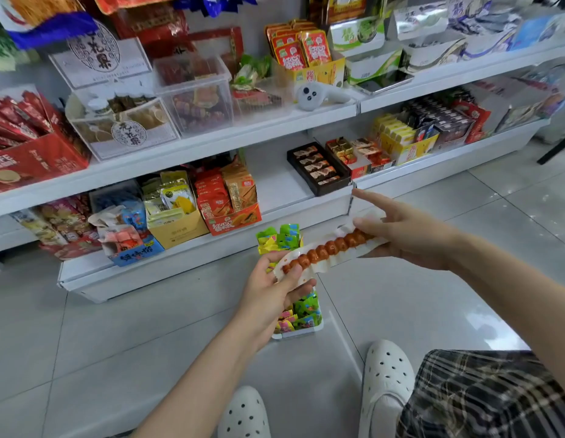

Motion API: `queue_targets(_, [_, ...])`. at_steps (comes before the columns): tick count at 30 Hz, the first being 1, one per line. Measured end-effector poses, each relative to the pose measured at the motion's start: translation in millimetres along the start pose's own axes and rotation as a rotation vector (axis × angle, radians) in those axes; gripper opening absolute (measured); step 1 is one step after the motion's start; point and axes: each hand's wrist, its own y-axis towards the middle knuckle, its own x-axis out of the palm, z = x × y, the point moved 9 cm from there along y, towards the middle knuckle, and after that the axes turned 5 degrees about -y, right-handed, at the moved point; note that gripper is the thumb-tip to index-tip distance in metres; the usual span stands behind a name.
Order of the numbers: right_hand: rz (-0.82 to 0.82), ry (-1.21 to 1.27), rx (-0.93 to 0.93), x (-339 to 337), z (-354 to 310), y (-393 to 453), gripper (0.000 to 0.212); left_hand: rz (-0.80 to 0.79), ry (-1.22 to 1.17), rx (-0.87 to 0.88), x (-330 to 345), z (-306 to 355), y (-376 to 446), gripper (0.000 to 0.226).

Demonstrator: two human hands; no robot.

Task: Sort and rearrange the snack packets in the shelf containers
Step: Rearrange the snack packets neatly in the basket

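Gripping the skewer packet's [327, 248] near end, the left hand [268, 289] also carries a box [301, 314] of green packets beneath, while the right hand [410, 235] pinches the far end, forefinger straight, probably steadying it for shelving.

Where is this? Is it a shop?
Most likely a small snack shop. White shelves run in tiers, packed with open display boxes of snacks and clear bins, above a tiled floor. Both hands hold a long skewer packet.
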Motion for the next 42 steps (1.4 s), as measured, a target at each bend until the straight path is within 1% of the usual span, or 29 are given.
queue_targets(2, [0.055,-0.134,0.036,-8.4,7.4,4.6,0.039,-0.031,0.043,-0.067,-3.2,-13.3,13.8,0.018])
queue_targets(4, [0.094,-0.213,0.075,-18.0,14.0,12.9,0.032,0.000,0.025,-0.149,-12.9,-27.6,30.4,0.026])
queue_targets(7, [0.107,-0.206,0.140,-29.2,23.4,28.1,0.026,0.024,-0.025,-0.227,-22.1,-42.6,56.3,0.025])
queue_targets(8, [0.114,-0.198,0.157,-33.1,24.9,34.4,0.025,0.014,0.006,-0.245,-21.8,-47.0,65.4,0.022])
queue_targets(9, [0.139,-0.211,0.175,-38.0,25.9,40.2,0.024,0.013,0.107,-0.245,-26.2,-53.1,78.6,0.020])
queue_targets(10, [0.187,-0.258,0.194,-44.6,27.1,46.4,0.022,0.018,0.280,-0.218,-32.4,-58.1,92.4,0.018])
queue_targets(11, [0.254,-0.338,0.216,-53.4,29.4,53.4,0.020,0.027,0.509,-0.158,-39.4,-60.6,106.7,0.016])
queue_targets(13, [0.400,-0.555,0.245,-70.0,36.3,67.6,0.020,0.007,1.054,0.026,-46.6,-60.8,129.0,0.019])
queue_targets(14, [0.444,-0.673,0.239,-73.5,40.7,75.0,0.021,-0.068,1.289,0.119,-43.2,-65.2,135.2,0.023])
queue_targets(15, [0.469,-0.781,0.219,-74.0,45.8,83.6,0.022,-0.173,1.463,0.197,-37.8,-72.8,137.8,0.028])
queue_targets(16, [0.485,-0.861,0.194,-73.1,51.6,91.6,0.022,-0.292,1.593,0.244,-32.0,-83.1,137.9,0.036])
queue_targets(18, [0.510,-0.908,0.164,-69.1,64.2,103.6,0.021,-0.494,1.853,0.261,-25.3,-104.6,136.4,0.055])
queue_targets(20, [0.520,-0.889,0.135,-62.0,74.4,112.6,0.020,-0.612,2.075,0.239,-26.4,-120.8,139.7,0.064])
queue_targets(21, [0.515,-0.876,0.114,-56.8,77.7,117.7,0.020,-0.652,2.131,0.232,-28.2,-125.9,142.9,0.063])
queue_targets(24, [0.470,-0.837,0.055,-34.5,84.4,129.2,0.021,-0.702,2.157,0.275,-35.4,-129.6,147.4,0.056])
queue_targets(26, [0.448,-0.823,0.034,-21.8,87.0,132.7,0.021,-0.702,2.107,0.322,-42.4,-129.8,146.0,0.054])
queue_targets(28, [0.453,-0.797,0.031,-15.2,89.3,133.9,0.021,-0.702,2.031,0.319,-49.8,-130.7,144.3,0.055])
queue_targets(32, [0.426,-0.771,0.086,-3.7,104.3,136.1,0.020,-0.688,1.994,0.344,-51.4,-132.0,143.6,0.056])
queue_targets(35, [0.413,-0.791,0.114,9.8,119.8,141.6,0.032,-0.670,1.976,0.355,-51.1,-132.3,144.1,0.056])
queue_targets(38, [0.422,-0.805,0.135,23.4,136.1,150.8,0.025,-0.671,1.940,0.370,-54.6,-133.2,144.3,0.058])
queue_targets(39, [0.411,-0.807,0.151,30.4,143.9,155.2,0.021,-0.672,1.926,0.371,-55.5,-133.4,143.9,0.059])
queue_targets(40, [0.389,-0.804,0.187,37.7,154.0,159.5,0.021,-0.676,1.913,0.376,-55.8,-133.3,143.4,0.060])
queue_targets(42, [0.319,-0.800,0.282,49.7,176.2,166.3,0.033,-0.685,1.889,0.382,-54.4,-132.4,141.6,0.060])
